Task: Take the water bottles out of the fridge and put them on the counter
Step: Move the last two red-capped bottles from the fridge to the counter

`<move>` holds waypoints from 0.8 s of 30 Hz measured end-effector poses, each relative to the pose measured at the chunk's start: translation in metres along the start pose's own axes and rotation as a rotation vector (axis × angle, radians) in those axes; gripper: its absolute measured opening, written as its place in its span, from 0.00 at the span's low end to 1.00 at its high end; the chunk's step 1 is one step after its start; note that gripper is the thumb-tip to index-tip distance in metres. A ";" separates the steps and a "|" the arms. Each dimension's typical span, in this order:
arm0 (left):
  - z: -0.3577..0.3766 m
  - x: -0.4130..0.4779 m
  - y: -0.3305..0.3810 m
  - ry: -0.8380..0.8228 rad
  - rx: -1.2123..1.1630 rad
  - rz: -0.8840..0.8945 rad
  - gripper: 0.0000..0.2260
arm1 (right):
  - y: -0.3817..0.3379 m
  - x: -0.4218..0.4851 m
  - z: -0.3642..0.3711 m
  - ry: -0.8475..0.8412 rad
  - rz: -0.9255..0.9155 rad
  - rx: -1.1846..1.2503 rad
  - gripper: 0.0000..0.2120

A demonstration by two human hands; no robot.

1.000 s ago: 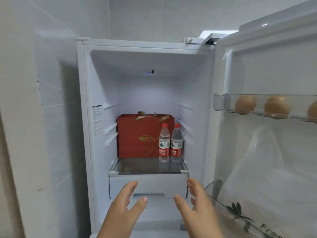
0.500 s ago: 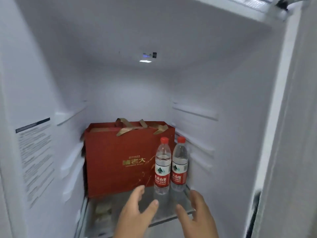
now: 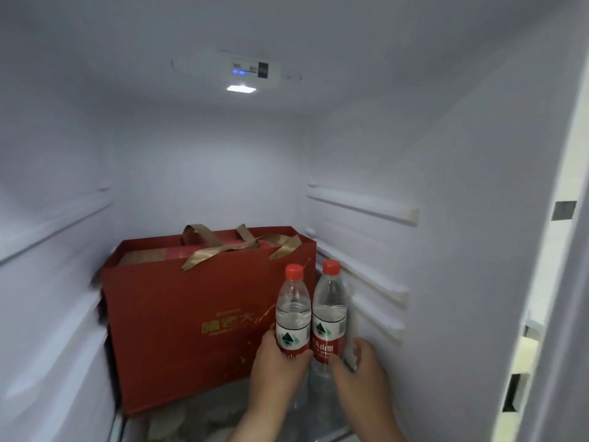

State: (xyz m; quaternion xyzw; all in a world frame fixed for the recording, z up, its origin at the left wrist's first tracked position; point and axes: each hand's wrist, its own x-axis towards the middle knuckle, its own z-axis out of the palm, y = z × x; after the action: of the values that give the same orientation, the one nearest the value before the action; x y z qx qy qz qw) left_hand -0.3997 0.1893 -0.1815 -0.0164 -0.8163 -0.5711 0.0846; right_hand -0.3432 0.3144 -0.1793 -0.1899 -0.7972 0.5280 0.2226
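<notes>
Two clear water bottles with red caps and red labels stand upright side by side on the glass shelf (image 3: 204, 422) inside the fridge. My left hand (image 3: 274, 368) is wrapped around the lower part of the left bottle (image 3: 292, 311). My right hand (image 3: 360, 374) is closing around the lower part of the right bottle (image 3: 330, 307), thumb at its front and fingers at its right side. The bottles' bases are hidden behind my hands.
A red paper gift bag (image 3: 191, 320) with gold ribbon handles stands just left of and behind the bottles. The fridge's right inner wall (image 3: 446, 250) with shelf rails is close beside the right bottle. The door edge (image 3: 561, 282) runs down the right.
The view has moved deeper into the fridge. Both hands have reached forward from open and apart in front of the shelf to gripping the two bottles.
</notes>
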 end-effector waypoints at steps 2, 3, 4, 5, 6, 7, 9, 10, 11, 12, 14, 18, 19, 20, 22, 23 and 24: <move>0.003 0.002 -0.001 0.028 0.023 0.014 0.20 | 0.000 0.007 0.001 0.020 -0.003 -0.017 0.18; 0.005 0.002 -0.002 0.037 0.030 0.023 0.18 | 0.001 0.010 0.003 0.023 -0.011 -0.015 0.16; 0.006 0.001 -0.003 0.042 0.032 0.024 0.17 | 0.002 0.012 0.004 0.022 -0.021 -0.006 0.16; 0.005 0.000 -0.004 0.051 0.031 0.016 0.17 | 0.003 0.015 0.006 0.018 -0.033 0.007 0.17; 0.003 -0.002 -0.005 0.064 0.033 0.004 0.18 | 0.004 0.018 0.007 0.009 -0.037 0.020 0.19; 0.001 -0.005 -0.007 0.077 0.036 -0.010 0.18 | 0.005 0.021 0.009 -0.002 -0.038 0.030 0.20; -0.007 -0.010 -0.011 0.114 0.039 -0.027 0.15 | 0.008 0.028 0.013 -0.033 -0.025 0.040 0.20; -0.012 -0.012 -0.014 0.138 0.037 -0.031 0.15 | 0.009 0.031 0.015 -0.047 -0.016 0.043 0.19; -0.018 -0.015 -0.017 0.162 0.036 -0.032 0.15 | 0.010 0.034 0.017 -0.050 -0.015 0.045 0.18; -0.024 -0.017 -0.021 0.189 0.036 -0.032 0.15 | 0.011 0.037 0.020 -0.039 -0.020 0.041 0.17; -0.037 -0.021 -0.029 0.248 0.035 -0.044 0.17 | 0.011 0.043 0.028 -0.007 -0.033 -0.010 0.18; -0.062 -0.028 -0.040 0.341 0.052 -0.066 0.20 | 0.011 0.049 0.039 0.019 -0.047 -0.155 0.24; -0.068 -0.029 -0.043 0.350 0.061 -0.069 0.20 | 0.012 0.049 0.040 -0.003 -0.054 -0.147 0.24; -0.073 -0.030 -0.045 0.355 0.068 -0.072 0.20 | 0.013 0.048 0.042 -0.044 -0.067 -0.118 0.23; -0.083 -0.028 -0.049 0.362 0.069 -0.076 0.21 | 0.016 0.046 0.045 -0.153 -0.091 -0.052 0.23; -0.087 -0.027 -0.052 0.364 0.068 -0.076 0.21 | 0.017 0.043 0.047 -0.212 -0.101 -0.034 0.23; -0.090 -0.027 -0.055 0.363 0.066 -0.075 0.21 | 0.017 0.040 0.048 -0.264 -0.110 -0.025 0.23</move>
State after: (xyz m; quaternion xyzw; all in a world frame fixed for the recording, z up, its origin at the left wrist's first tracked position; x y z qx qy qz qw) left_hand -0.3693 0.0877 -0.2066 0.1201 -0.8060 -0.5403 0.2100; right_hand -0.4016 0.3058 -0.2056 -0.0776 -0.8352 0.5256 0.1419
